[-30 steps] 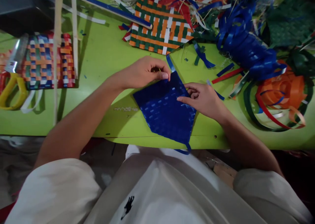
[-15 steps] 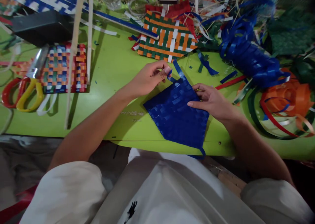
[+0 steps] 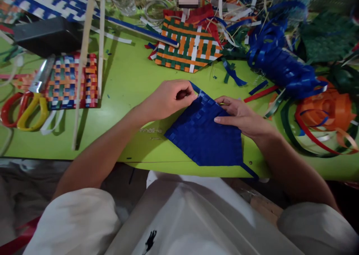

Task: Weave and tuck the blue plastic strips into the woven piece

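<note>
A blue woven piece (image 3: 210,135) made of plastic strips lies tilted over the near edge of the green table, held by both hands. My left hand (image 3: 175,98) is closed in a pinch at its upper corner, where a loose blue strip end (image 3: 195,86) sticks out. The fingertips partly hide what they grip there. My right hand (image 3: 238,114) grips the right upper edge, thumb on top and fingers behind. From the lower right corner another blue strip (image 3: 249,170) hangs past the table edge.
Scissors (image 3: 35,94) with red and yellow handles lie left beside a multicoloured woven piece (image 3: 71,81) and wooden sticks (image 3: 81,68). An orange, green and white woven piece (image 3: 187,45) lies ahead. Blue strip coils (image 3: 283,68) and orange strips (image 3: 325,105) are heaped right; a black box (image 3: 47,34) stands left.
My left hand has moved slightly right and down, now pinching at the woven piece's corner. The piece has turned a little, its lower end shifting right with the hanging strip.
</note>
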The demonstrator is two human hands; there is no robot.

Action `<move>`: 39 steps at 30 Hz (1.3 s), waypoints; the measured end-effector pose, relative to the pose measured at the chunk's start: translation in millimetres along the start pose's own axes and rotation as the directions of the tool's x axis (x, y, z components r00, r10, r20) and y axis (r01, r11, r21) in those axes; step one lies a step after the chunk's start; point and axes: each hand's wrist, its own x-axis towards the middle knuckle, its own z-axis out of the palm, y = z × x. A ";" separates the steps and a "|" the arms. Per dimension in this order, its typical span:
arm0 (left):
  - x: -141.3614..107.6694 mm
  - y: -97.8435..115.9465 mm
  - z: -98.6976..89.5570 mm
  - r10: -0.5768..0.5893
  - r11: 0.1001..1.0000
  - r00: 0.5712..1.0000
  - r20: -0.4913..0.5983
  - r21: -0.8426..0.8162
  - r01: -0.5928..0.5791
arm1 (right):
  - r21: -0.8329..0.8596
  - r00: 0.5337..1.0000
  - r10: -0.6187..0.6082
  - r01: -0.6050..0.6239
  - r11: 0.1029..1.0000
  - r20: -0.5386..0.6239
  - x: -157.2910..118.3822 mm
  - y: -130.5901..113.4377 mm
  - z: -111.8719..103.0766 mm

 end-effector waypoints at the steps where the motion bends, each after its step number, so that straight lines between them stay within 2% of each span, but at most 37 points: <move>1: -1.5 3.5 -0.5 0.007 1.000 1.000 0.009 0.029 -0.008 | -0.013 1.000 -0.012 0.012 1.000 -0.003 -0.1 -0.3 -0.3; 4: -4.7 10.7 3.0 0.037 0.997 0.999 0.029 0.062 -0.039 | -0.013 1.000 -0.007 0.007 1.000 0.011 -0.9 -2.5 -0.9; 8: -6.0 10.6 14.7 0.054 0.998 0.998 0.024 0.032 -0.055 | 0.049 0.991 0.110 -0.114 0.992 0.072 -2.6 -6.0 0.5; 11: -6.3 7.4 20.8 0.058 0.998 0.998 0.018 0.015 -0.058 | 0.058 0.988 0.142 -0.145 0.988 0.053 -2.8 -6.9 3.1; 15: -8.2 8.1 23.5 0.079 0.994 0.997 0.019 0.077 -0.080 | 0.047 0.992 0.122 -0.121 0.991 -0.015 -1.9 -6.1 6.5; 19: -11.7 12.0 26.6 0.108 0.975 0.993 -0.043 0.198 -0.097 | 0.055 0.994 0.082 -0.078 0.995 -0.077 -2.1 -5.7 9.2; 28: -20.8 14.3 39.5 0.219 0.915 0.963 -0.156 0.377 -0.147 | 0.026 0.995 0.027 -0.024 0.999 -0.091 -2.4 -2.2 12.5; 35: -22.2 21.5 34.2 0.206 0.864 0.975 -0.082 0.484 -0.142 | -0.020 0.997 -0.008 0.006 1.000 -0.078 -0.2 0.2 11.6; 39: -23.6 21.4 35.4 0.185 0.863 0.978 -0.101 0.493 -0.112 | -0.065 0.996 -0.020 0.014 0.998 -0.084 -0.1 1.4 11.7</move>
